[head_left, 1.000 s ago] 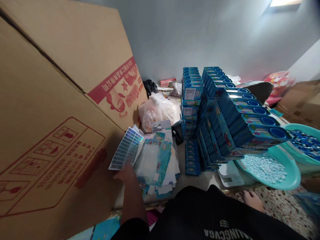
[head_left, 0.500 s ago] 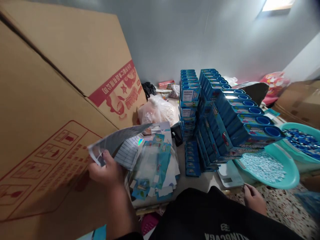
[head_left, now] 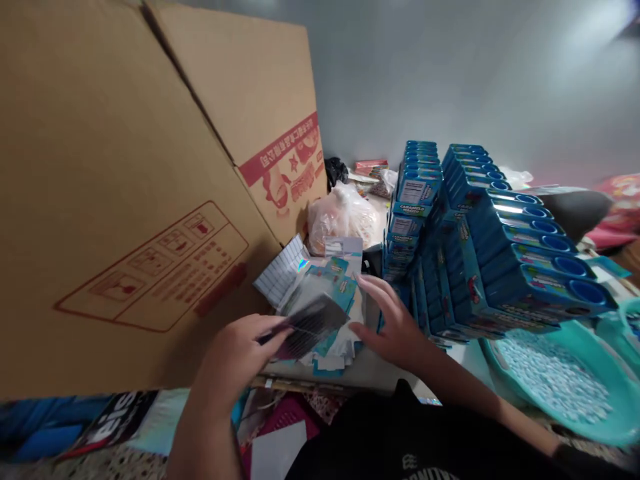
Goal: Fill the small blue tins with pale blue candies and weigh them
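Observation:
My left hand (head_left: 253, 347) pinches the left end of a dark, striped flat sheet (head_left: 313, 325), blurred by motion. The sheet is tilted over a loose pile of blue and white printed card pieces (head_left: 345, 283). To the right of the sheet, my right hand (head_left: 387, 320) is open, thumb and fingers spread, close to the sheet's right end. Behind the pile lies a pale sheet with a grid of lines (head_left: 283, 272). Part of the pile is hidden under the dark sheet and my hands.
A large cardboard box (head_left: 190, 167) fills the left. Stacked blue boxes (head_left: 505, 267) stand at the right, beside a turquoise basin (head_left: 623, 420) of small wrapped pieces. A filled plastic bag (head_left: 343, 217) sits behind the pile.
My right hand has come from the table's right edge to the pile. My left hand's sheet is lowered and now lies over the cards. The view has shifted left.

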Action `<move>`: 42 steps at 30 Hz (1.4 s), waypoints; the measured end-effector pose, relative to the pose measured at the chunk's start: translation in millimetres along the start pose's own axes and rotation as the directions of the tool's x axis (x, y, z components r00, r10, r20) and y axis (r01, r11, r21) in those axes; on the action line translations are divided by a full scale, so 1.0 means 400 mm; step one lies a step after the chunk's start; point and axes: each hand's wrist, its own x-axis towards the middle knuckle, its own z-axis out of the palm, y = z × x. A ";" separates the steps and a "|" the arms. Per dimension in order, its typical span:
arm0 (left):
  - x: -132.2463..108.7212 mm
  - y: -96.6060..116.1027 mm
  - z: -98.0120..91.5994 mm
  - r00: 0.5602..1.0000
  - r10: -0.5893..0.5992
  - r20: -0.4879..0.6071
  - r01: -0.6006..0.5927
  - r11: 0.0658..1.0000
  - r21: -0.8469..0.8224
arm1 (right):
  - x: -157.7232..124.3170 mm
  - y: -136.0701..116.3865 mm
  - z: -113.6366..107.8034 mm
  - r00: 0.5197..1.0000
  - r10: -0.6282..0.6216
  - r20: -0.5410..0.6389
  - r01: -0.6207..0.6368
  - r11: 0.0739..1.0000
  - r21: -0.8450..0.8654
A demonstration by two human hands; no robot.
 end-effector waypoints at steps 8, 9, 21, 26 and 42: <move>-0.131 0.138 0.057 0.782 0.075 -0.619 0.036 0.986 0.164 | 0.027 -0.045 0.052 0.906 0.259 0.334 -0.414 0.704 0.577; -0.151 0.147 0.070 0.747 -0.042 -0.664 0.117 0.991 0.069 | 0.006 -0.039 0.050 0.894 0.342 0.291 -0.447 0.616 0.648; -0.438 0.366 0.221 0.636 0.534 -0.558 0.036 0.701 0.712 | -0.193 0.007 -0.045 0.942 0.239 0.235 -0.335 0.655 0.677; -0.513 0.470 0.298 0.522 0.582 -0.623 0.036 0.715 0.698 | -0.222 -0.015 -0.087 0.956 0.110 0.272 -0.263 0.731 0.630; -0.589 0.450 0.364 0.582 0.502 -0.640 0.001 0.786 0.618 | -0.196 -0.069 -0.178 0.775 0.150 0.614 -0.632 0.223 0.742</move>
